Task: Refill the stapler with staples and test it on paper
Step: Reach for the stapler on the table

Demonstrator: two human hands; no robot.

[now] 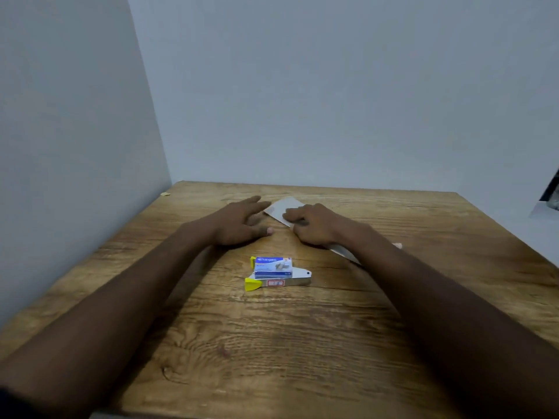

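Nearest, bare wood-grain tabletop point(272, 352), wide and uncluttered between the two forearms, with its front edge at the bottom of the view. Farther in, just short of both hands and midway between them, a small silver metal stapler with yellow plastic ends point(279, 282), lying flat, long axis left to right, a red-bordered label on its near side. Resting on top of it, a little blue-and-white cardboard box of staples point(273, 267), closed as far as can be told.

Beyond that, left hand point(242, 222) palm down on the wood, fingers spread and relaxed, gripping nothing, fingertips reaching toward the near corner of a pale sheet of paper point(284, 207). Right hand point(311, 223) loosely curled, pressing down on that sheet, fingertips flat on it; no clear pinch visible. Paper lying at a slant, far corner past the fingertips, the rest running under the right hand and wrist toward the right.

Past the hands, a strip of clear table up to the far edge, butted against a plain grey-blue wall point(332, 101). Left table edge against a second wall; open room to the right of the right forearm.
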